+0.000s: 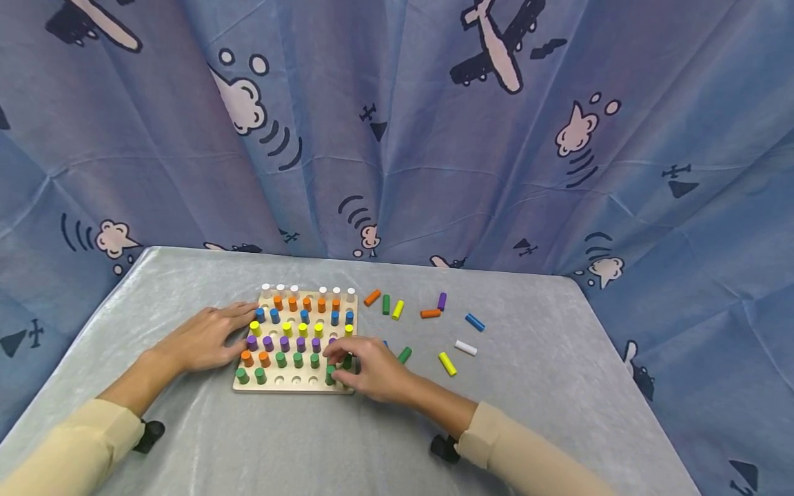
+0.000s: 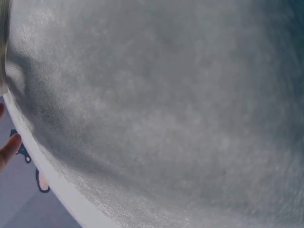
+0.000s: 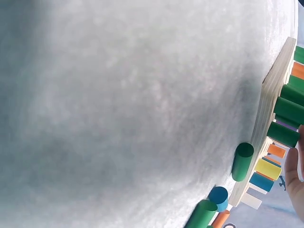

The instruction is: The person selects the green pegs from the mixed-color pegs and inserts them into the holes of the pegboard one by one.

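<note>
A pale wooden pegboard (image 1: 298,387) lies on the table with rows of coloured pegs standing in its holes: white at the back, then orange, blue, yellow, purple, and green with two orange in front. My left hand (image 1: 214,337) rests along the board's left edge, fingers extended, thumb beside the purple row. Over the front right corner, my right hand (image 1: 372,372) pinches a green peg (image 1: 330,375) between thumb and fingers. Another green peg (image 1: 347,361) shows partly beneath that hand. From the right wrist, fingertips (image 3: 291,164) meet the end of a standing green peg (image 3: 283,134).
Right of the board, loose pegs lie scattered, among them a white peg (image 1: 466,348), a yellow peg (image 1: 447,364), a blue peg (image 1: 475,322) and a purple peg (image 1: 442,301). Several empty holes show in the front row. A blue patterned curtain (image 1: 397,138) hangs behind the grey-covered table (image 1: 533,413).
</note>
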Available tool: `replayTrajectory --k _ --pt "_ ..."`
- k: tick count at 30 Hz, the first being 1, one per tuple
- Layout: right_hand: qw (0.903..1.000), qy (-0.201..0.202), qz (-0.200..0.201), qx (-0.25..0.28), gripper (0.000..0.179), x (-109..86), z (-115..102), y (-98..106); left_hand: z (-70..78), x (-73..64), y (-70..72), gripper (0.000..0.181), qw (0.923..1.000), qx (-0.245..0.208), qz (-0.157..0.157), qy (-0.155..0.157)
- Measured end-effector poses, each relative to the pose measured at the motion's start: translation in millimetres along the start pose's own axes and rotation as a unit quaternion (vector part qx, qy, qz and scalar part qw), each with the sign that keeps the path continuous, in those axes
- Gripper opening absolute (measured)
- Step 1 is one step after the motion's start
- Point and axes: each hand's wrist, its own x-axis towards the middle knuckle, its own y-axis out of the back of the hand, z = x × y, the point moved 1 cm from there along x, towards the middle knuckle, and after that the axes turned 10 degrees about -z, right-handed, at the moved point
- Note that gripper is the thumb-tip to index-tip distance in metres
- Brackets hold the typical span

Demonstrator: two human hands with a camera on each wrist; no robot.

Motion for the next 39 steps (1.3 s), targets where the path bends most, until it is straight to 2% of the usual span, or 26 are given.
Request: replayTrajectory --k 27,33,39 --pt "1.0 -0.004 -0.002 0.002 0.028 -0.5 0 -1 0.2 -0.9 -0.7 0.055 1.0 0.0 0.007 -0.003" --pt "0.9998 -0.014 0.01 -0.003 0.031 -6.9 4 15 -0.5 -0.2 -1.6 0.056 1.0 0.002 0.006 -0.002" --pt "0.9983 -0.053 0.019 -0.012 0.034 -21.3 22 38 -0.8 -0.2 -1.6 0.055 1.0 0.0 0.004 0.001"
